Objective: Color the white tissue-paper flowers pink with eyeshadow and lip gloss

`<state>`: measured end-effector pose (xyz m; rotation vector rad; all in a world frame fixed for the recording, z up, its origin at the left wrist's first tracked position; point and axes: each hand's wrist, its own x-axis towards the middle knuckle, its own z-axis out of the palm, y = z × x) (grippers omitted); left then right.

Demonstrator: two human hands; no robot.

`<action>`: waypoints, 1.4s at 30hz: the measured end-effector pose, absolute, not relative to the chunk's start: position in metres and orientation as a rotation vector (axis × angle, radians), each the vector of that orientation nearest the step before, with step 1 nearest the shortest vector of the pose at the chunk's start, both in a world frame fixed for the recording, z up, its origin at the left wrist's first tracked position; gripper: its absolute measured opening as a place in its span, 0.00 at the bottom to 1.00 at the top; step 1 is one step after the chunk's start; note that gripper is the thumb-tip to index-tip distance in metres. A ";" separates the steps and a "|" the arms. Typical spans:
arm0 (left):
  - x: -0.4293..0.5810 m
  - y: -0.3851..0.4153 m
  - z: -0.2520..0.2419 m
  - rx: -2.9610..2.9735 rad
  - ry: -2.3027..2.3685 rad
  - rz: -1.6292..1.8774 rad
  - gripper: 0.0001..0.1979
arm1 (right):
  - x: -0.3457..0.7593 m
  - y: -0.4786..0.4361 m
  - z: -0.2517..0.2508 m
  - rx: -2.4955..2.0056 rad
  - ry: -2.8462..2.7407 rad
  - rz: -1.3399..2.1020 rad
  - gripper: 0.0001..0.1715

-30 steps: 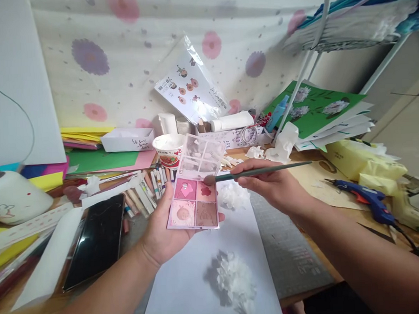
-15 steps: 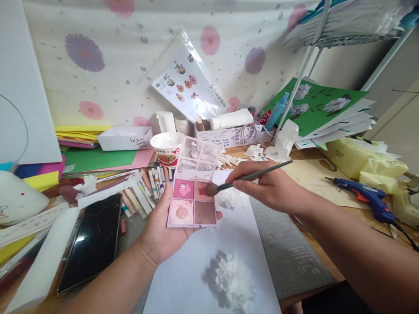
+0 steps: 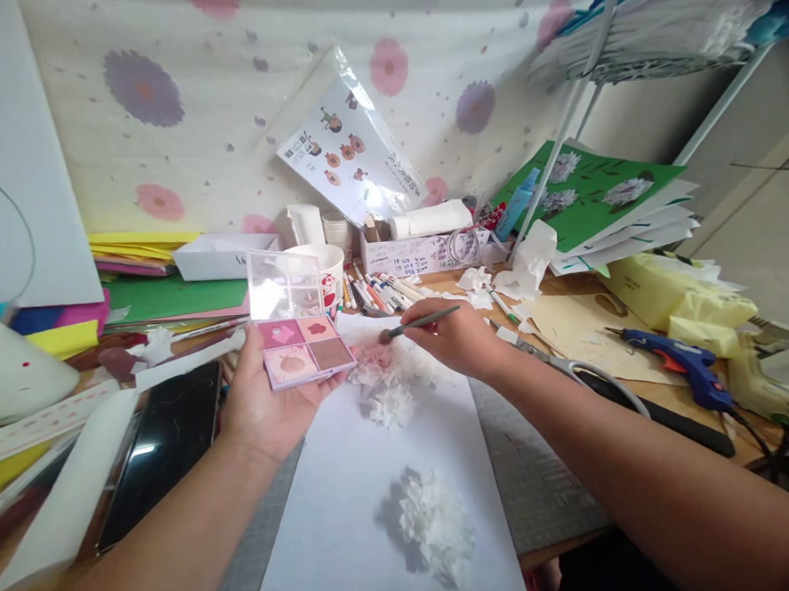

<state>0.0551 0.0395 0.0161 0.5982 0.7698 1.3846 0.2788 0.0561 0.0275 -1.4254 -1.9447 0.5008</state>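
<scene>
My left hand point(image 3: 268, 406) holds an open four-pan blush palette point(image 3: 308, 350), its clear lid standing up at the back. Pink, peach, pale pink and brown powders show in the pans. In my right hand point(image 3: 454, 338) is a makeup brush point(image 3: 410, 327), gripped by its dark handle. The bristles are at a ruffled paper flower point(image 3: 375, 363) with a pink tint; whether they touch it I cannot tell. More white ruffles lie around it on a white sheet point(image 3: 341, 513). A separate white paper flower point(image 3: 435, 525) lies at the sheet's near end.
Under the sheet is a grey cutting mat point(image 3: 531, 465). A black tablet point(image 3: 160, 452) lies left. Scissors point(image 3: 607, 385) and a blue glue gun point(image 3: 686, 362) are at right. Markers point(image 3: 381, 292), a paper cup point(image 3: 330, 268) and a labelled box point(image 3: 405, 252) stand behind.
My left hand has moved the palette left, away from the sheet's middle. The brush has left the palette's peach pan and is now at the pink-tinted paper flower.
</scene>
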 end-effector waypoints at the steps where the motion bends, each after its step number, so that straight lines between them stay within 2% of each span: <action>1: 0.055 0.040 0.016 0.603 0.768 1.379 0.27 | 0.276 0.055 0.029 -1.438 -1.957 0.499 0.05; 5: 0.056 0.040 0.017 0.631 0.739 1.375 0.26 | 0.270 0.053 0.036 -1.441 -2.016 0.580 0.04; 11: 0.056 0.040 0.018 0.598 0.773 1.371 0.25 | 0.272 0.058 0.036 -1.500 -1.955 0.511 0.05; 16: 0.056 0.039 0.020 0.617 0.734 1.369 0.26 | 0.273 0.055 0.037 -1.437 -2.002 0.665 0.05; 21: 0.055 0.039 0.018 0.627 0.718 1.369 0.26 | 0.268 0.055 0.038 -1.453 -1.951 0.570 0.04; 32: 0.050 0.042 0.016 0.604 0.687 1.361 0.27 | 0.266 0.049 0.036 -1.284 -2.088 0.640 0.05; 36: 0.051 0.040 0.014 0.581 0.655 1.292 0.28 | 0.277 0.047 0.050 -1.270 -1.922 0.548 0.04; 40: 0.059 0.032 0.010 0.571 0.591 1.144 0.30 | 0.270 0.039 0.058 -1.072 -1.808 0.571 0.08; 42: 0.063 0.027 0.008 0.568 0.557 1.080 0.31 | 0.260 0.034 0.057 -0.977 -1.774 0.597 0.07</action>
